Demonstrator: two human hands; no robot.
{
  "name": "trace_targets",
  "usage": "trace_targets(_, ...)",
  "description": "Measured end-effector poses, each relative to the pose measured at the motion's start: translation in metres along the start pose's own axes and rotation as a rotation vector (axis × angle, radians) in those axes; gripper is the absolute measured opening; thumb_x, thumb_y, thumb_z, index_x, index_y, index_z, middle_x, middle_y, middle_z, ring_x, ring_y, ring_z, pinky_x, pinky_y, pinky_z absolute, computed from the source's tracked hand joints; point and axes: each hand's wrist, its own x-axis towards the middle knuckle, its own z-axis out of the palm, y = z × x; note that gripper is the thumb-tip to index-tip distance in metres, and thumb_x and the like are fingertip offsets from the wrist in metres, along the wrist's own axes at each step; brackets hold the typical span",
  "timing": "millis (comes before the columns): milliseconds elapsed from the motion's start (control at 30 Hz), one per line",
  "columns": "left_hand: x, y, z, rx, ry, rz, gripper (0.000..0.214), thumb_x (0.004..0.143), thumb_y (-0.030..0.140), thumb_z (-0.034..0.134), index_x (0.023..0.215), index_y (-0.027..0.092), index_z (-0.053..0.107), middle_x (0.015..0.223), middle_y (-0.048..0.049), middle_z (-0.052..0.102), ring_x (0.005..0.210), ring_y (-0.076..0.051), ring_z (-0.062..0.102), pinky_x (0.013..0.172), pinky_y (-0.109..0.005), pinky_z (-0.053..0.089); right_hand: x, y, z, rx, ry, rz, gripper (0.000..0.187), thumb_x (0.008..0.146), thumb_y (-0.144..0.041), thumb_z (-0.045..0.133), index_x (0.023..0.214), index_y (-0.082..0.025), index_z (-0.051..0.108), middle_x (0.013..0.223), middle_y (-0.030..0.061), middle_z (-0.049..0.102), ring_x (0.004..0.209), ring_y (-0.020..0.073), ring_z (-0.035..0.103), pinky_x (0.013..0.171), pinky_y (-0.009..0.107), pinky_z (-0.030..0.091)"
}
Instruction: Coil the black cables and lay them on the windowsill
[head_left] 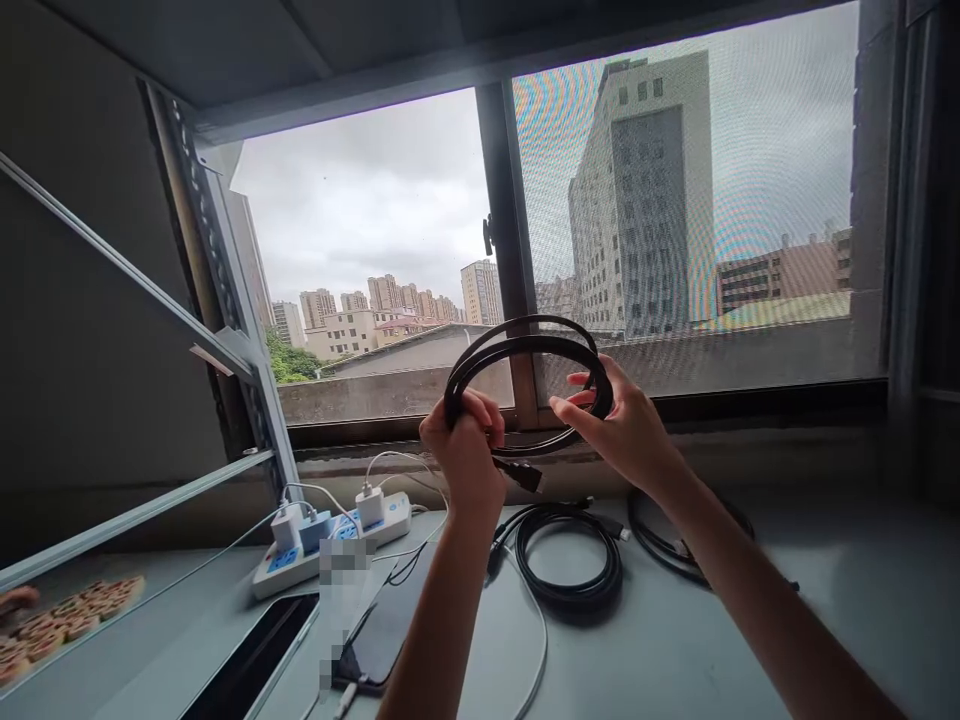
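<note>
In front of the window I hold up a coiled black cable (pixel 525 345). My left hand (pixel 466 430) is closed round the left side of its loops. Below that hand hangs the cable's wide black plug (pixel 523 476). On the coil's right side is my right hand (pixel 619 415), its thumb and fingers reaching through the loop with the strands between them. Its grip looks looser than the left one. Under my hands a second black cable coil (pixel 574 590) lies on the table, and a thinner black cable (pixel 660 545) lies partly behind my right forearm.
A white power strip (pixel 292 575) with chargers plugged in stands at the left. Near it are a dark-screened phone (pixel 382 625), a larger dark-screened device (pixel 251 655) and a white cord (pixel 541 640). Metal shelf bars (pixel 135 520) cross the left side. The window frame (pixel 499 200) stands behind.
</note>
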Motion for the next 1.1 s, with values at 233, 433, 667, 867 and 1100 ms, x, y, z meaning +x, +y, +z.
trace_targets(233,0.0,-0.002,0.001,0.008,0.018,-0.053,0.007,0.046,0.014,0.043,0.039,0.017,0.041,0.038,0.0048,0.038,0.033,-0.005,0.032,0.03,-0.015,0.02,-0.002,-0.004,0.0,0.025,0.053,-0.099,0.018,0.076,-0.027,0.056,0.091,-0.019,0.065,0.08,0.0021,0.07,0.064,0.0151,0.063,0.065,0.028,0.048)
trace_targets(433,0.0,-0.004,0.001,-0.01,0.032,-0.077,0.007,0.046,0.014,0.042,0.04,0.017,0.039,0.039,0.0052,0.036,0.034,-0.005,0.032,0.03,-0.015,0.021,-0.005,-0.007,-0.001,0.055,0.065,-0.139,0.024,0.085,-0.037,0.053,0.092,-0.022,0.071,0.078,0.0006,0.073,0.065,0.0151,0.064,0.061,0.026,0.045)
trace_targets(667,0.004,-0.006,-0.004,0.048,-0.033,-0.062,0.004,0.045,0.015,0.041,0.043,0.017,0.041,0.038,0.0047,0.039,0.033,-0.005,0.034,0.031,-0.015,0.022,-0.008,-0.018,-0.003,0.261,0.073,-0.144,0.018,0.082,-0.035,0.06,0.082,-0.02,0.07,0.075,0.0009,0.072,0.072,0.0162,0.067,0.063,0.025,0.05)
trace_targets(867,0.006,-0.007,-0.006,0.098,0.006,-0.088,0.004,0.046,0.017,0.041,0.046,0.017,0.045,0.037,0.0048,0.041,0.031,-0.005,0.034,0.029,-0.014,0.021,-0.009,-0.021,-0.001,0.419,0.027,-0.103,0.016,0.079,-0.034,0.064,0.084,-0.019,0.068,0.072,0.0007,0.071,0.065,0.0143,0.067,0.062,0.026,0.055)
trace_targets(1100,0.007,-0.006,-0.007,0.138,0.05,0.073,0.005,0.05,0.018,0.044,0.045,0.017,0.044,0.037,0.0057,0.04,0.028,-0.005,0.034,0.028,-0.014,0.02,-0.013,-0.027,0.0,0.568,-0.056,-0.035,0.015,0.078,-0.035,0.064,0.081,-0.021,0.063,0.068,-0.001,0.07,0.057,0.0134,0.067,0.05,0.023,0.053)
